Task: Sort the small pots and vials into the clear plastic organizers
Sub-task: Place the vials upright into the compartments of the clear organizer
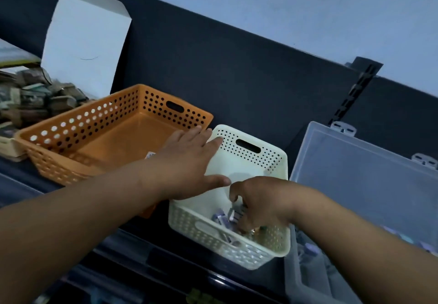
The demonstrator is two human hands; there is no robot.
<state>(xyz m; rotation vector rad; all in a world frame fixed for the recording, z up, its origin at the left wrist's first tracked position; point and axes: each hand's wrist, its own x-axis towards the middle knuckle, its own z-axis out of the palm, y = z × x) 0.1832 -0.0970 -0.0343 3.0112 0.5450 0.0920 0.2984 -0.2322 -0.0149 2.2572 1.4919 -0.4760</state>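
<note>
A white perforated basket point(267, 159) sits on a dark shelf and holds several small vials point(221, 218) in its near corner. My right hand point(258, 203) reaches down into the basket, fingers curled among the vials; what they hold is hidden. My left hand point(189, 161) lies flat with straight fingers over the basket's far left rim. To the right a clear plastic organizer point(308, 277) stands with its lid point(355, 173) raised; a few small purple pots point(310, 248) show inside.
An orange perforated basket point(71, 126) stands left of the white one, with a small white item on its floor. Behind it an opened white carton flap point(85, 40) rises above a pile of small brownish boxes point(35, 97). A dark back panel point(237, 66) runs behind.
</note>
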